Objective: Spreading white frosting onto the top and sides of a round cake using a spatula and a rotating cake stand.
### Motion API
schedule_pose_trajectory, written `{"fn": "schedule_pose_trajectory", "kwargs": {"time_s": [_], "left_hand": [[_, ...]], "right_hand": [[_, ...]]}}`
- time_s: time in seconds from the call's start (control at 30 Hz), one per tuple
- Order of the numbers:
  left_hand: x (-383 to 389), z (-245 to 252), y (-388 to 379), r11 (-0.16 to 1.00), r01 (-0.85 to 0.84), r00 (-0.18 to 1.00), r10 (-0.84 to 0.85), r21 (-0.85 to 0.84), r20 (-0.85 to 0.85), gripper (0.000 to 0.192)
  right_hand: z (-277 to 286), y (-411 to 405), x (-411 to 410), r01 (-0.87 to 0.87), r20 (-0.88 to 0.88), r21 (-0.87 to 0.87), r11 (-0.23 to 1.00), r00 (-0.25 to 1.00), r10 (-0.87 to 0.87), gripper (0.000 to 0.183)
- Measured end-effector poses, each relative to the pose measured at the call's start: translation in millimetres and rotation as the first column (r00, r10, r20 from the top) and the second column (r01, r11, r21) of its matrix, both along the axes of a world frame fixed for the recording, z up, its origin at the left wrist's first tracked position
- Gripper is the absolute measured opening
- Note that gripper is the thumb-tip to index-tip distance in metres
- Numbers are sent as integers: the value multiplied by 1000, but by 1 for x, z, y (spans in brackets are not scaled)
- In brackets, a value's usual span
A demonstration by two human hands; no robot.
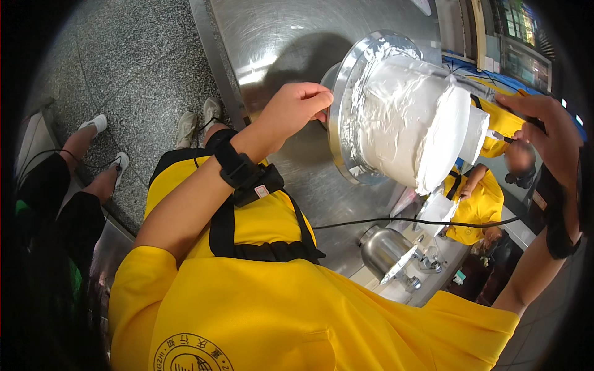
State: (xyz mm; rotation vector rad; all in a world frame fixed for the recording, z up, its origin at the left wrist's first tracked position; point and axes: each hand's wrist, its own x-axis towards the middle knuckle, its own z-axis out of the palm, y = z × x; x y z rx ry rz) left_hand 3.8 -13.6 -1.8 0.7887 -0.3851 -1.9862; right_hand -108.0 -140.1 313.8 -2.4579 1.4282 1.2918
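Observation:
A tall cake form coated in white cream (399,125) stands on a round metal cake turntable (341,116), with a raised ridge of cream around its top edge. My left hand (308,102) is at the turntable's near rim, thumb and fingers pinched together against it. In my right hand (540,116) is a metal palette knife (475,86), whose blade reaches along the far side of the cream coating. White cream is smeared over the turntable around the base.
The turntable stands on a stainless steel worktable (297,195). A rounded metal vessel (383,248) is beside a sink tap (429,265). A black cable (362,223) crosses the view. Co-workers in yellow shirts (480,199) work at other white-coated forms (436,213). Another person's legs (88,181) show at left.

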Motion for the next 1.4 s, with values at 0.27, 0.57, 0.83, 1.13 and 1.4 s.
{"fn": "schedule_pose_trajectory", "kwargs": {"time_s": [0.27,0.57,0.83,1.13,1.4], "left_hand": [[-1,-4,-3,1000,10,999,-9,-20,44,20],[0,2,-13,997,-79,997,79,4,24,22],[-1,1,-2,999,-9,1000,8,32,27,21],[-3,-1,-22,993,-113,993,114,-29,18,21],[1,1,0,999,46,998,-47,29,45,22]], "right_hand": [[-2,10,10,136,-130,56,989,983,-127,39],[-3,22,40,-117,-37,155,981,992,124,37],[-4,29,18,-52,-134,26,998,989,55,36],[7,58,19,-161,-42,69,985,986,164,28],[11,9,9,-164,80,80,983,984,157,35]]}}
